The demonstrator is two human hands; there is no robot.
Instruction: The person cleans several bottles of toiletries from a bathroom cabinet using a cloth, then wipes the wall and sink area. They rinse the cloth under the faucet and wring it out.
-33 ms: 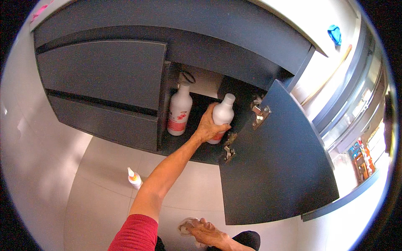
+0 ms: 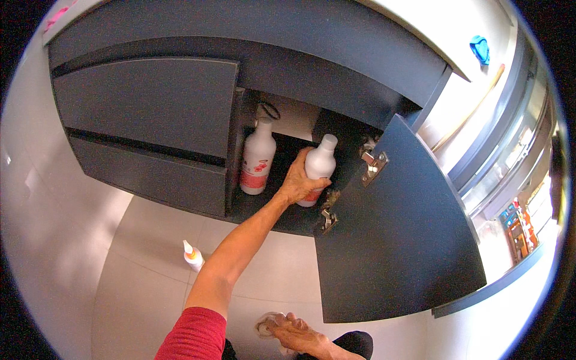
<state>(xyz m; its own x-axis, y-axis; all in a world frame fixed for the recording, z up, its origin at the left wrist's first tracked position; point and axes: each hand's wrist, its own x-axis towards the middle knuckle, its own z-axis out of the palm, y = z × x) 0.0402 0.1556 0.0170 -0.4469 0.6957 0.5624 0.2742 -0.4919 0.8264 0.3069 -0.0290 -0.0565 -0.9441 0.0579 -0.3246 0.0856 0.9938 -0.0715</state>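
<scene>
My left hand (image 2: 298, 182) reaches into the opened cabinet and is closed around a white bottle (image 2: 321, 162) with a white cap and a pinkish-red lower label. The bottle leans a little to the right at the cabinet's bottom. A similar white bottle (image 2: 259, 159) with red flower pictures stands upright to its left; a dark loop (image 2: 269, 110) shows behind its top. Low in the picture, by my dark-clad knee, my right hand (image 2: 300, 336) is closed on a crumpled pale cloth (image 2: 269, 324).
The dark cabinet door (image 2: 399, 240) hangs open at the right on metal hinges (image 2: 373, 167). Drawers (image 2: 144, 108) fill the cabinet's left side. On the tiled floor, beside my left forearm, stands a small white bottle (image 2: 192, 258) with an orange collar. A blue item (image 2: 479, 49) lies far right.
</scene>
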